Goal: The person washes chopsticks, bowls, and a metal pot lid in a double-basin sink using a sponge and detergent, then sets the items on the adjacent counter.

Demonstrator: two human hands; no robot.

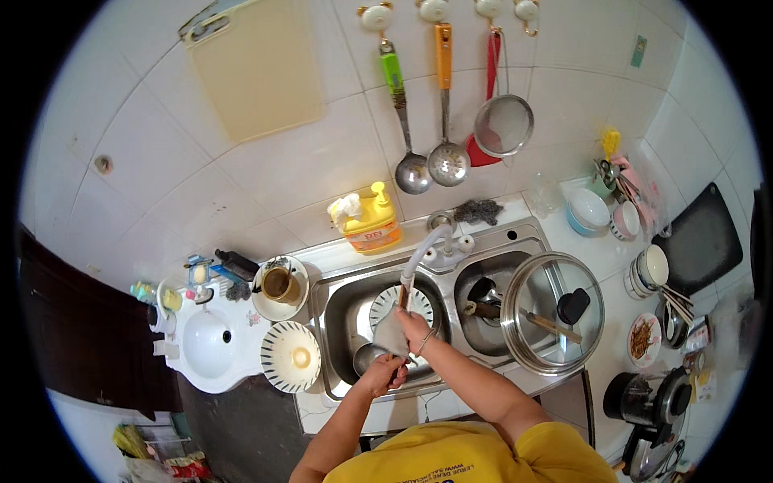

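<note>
Over the left sink basin (328,302), under the curved faucet (427,245), I hold what looks like a cleaver (390,333) with a broad grey blade and brown handle. My right hand (415,328) is closed around it near the handle. My left hand (382,376) is closed at the blade's lower end; a small dark bit shows at its fingers, too small to name. Below in the basin lie a white plate with dark rim strokes (422,303) and a metal bowl (365,358), partly hidden by my hands.
A large glass lid (538,278) overlaps the right basin (475,342). Left of the sink stand a striped plate (278,342) and a bowl with a brown cup (279,284). Behind is a yellow soap bottle (374,225). Ladles (414,173) hang above; stacked bowls (651,262) stand right.
</note>
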